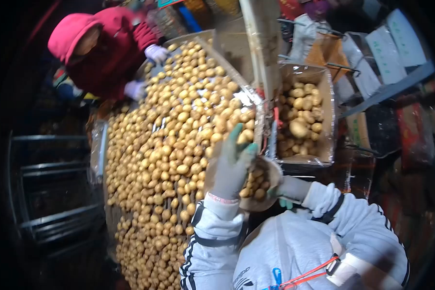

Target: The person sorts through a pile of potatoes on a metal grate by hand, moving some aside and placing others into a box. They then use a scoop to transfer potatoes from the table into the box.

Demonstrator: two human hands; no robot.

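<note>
My left hand point(232, 166), in a grey glove with green fingertips, is over the right edge of the heap of potatoes point(169, 150); its thumb and fingers are apart, with no item visible between them. Just right of it, a round tan container point(274, 175) holds several brownish potatoes point(257, 186). My right hand point(291, 191), gloved alike, is at the container's right side, with its fingers curled around the rim and partly hidden beneath.
Across the table, a co-worker in a red hooded top point(106, 53) has two gloved hands at the heap. A plastic-lined box of potatoes point(304, 111) stands right of an upright pole point(258, 43). Metal racks point(53, 179) are at the left.
</note>
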